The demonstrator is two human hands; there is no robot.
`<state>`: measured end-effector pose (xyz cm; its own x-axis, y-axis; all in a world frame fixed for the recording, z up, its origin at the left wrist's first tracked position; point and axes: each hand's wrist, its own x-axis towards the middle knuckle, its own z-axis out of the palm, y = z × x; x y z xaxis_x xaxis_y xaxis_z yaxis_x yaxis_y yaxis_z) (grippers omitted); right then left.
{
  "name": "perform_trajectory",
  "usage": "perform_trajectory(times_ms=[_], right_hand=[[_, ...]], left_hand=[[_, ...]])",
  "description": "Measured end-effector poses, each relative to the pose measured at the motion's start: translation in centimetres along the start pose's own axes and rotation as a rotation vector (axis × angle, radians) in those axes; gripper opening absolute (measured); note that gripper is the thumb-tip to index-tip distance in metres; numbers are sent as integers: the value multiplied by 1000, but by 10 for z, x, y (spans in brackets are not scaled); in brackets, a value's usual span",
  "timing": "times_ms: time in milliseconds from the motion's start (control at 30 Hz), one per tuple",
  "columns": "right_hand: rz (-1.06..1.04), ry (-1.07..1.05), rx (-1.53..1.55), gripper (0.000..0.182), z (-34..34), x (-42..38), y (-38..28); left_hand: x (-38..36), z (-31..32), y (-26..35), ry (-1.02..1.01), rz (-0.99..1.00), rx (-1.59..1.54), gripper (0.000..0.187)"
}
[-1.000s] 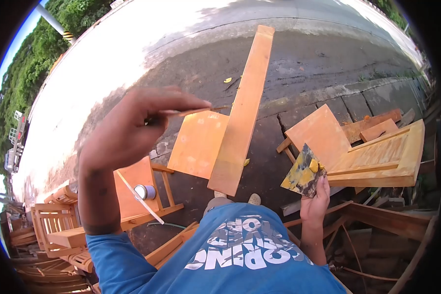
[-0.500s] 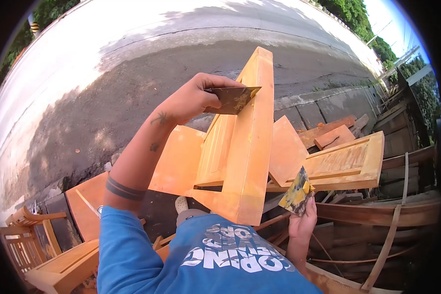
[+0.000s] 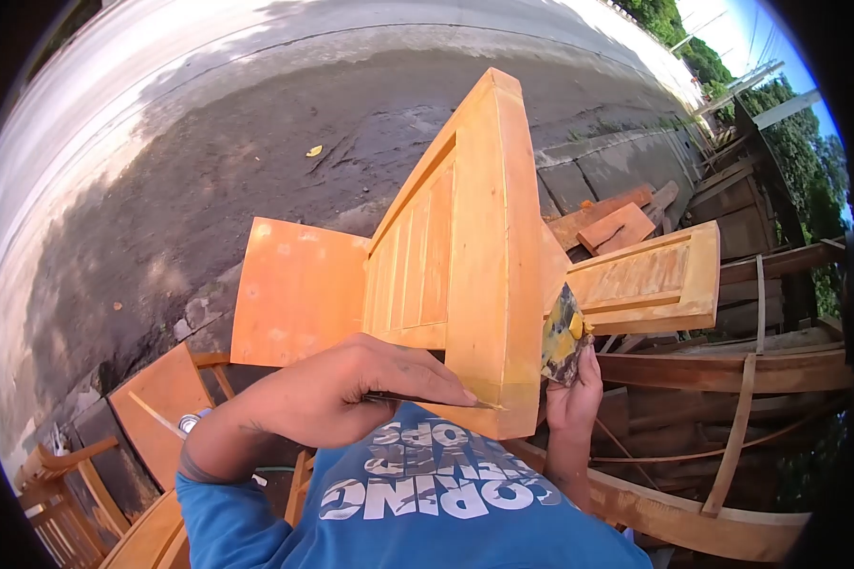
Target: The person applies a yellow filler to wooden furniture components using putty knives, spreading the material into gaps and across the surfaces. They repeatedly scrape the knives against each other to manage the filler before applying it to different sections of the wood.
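Note:
A tall orange wooden panel (image 3: pixel 479 237) with a thick frame and recessed slats stands upright before me. My left hand (image 3: pixel 370 375) is closed around a flat putty scraper (image 3: pixel 488 406), seen nearly edge-on, its tip against the panel's lower edge. Just right of the panel, my right hand (image 3: pixel 576 387) pinches a second flat scraper (image 3: pixel 562 334) by its lower corner. Yellow putty is smeared and heaped on that one. Pale putty marks run along the panel's edge.
A flat orange board (image 3: pixel 299 289) lies behind the panel to the left. Another framed wooden panel (image 3: pixel 640 275) rests at right, near scrap planks (image 3: pixel 617 228). Wooden chairs (image 3: pixel 66 493) stand at lower left. A paved road (image 3: pixel 256 123) runs beyond.
My left hand has moved down with its scraper from the panel's upper part to its lower edge. My right hand still holds the putty-smeared scraper. The view has shifted slightly.

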<state>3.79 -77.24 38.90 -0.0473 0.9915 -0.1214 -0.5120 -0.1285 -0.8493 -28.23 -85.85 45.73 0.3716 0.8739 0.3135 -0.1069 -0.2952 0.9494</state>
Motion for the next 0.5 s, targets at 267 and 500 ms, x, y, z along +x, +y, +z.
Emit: perform_trajectory(times_ms=[267, 500], right_hand=[[-17, 35, 42, 38, 8, -7, 4], [-37, 71, 134, 36, -7, -24, 17]], left_hand=[[84, -83, -34, 388, -182, -2, 54], [154, -119, -13, 350, -96, 487, 44]])
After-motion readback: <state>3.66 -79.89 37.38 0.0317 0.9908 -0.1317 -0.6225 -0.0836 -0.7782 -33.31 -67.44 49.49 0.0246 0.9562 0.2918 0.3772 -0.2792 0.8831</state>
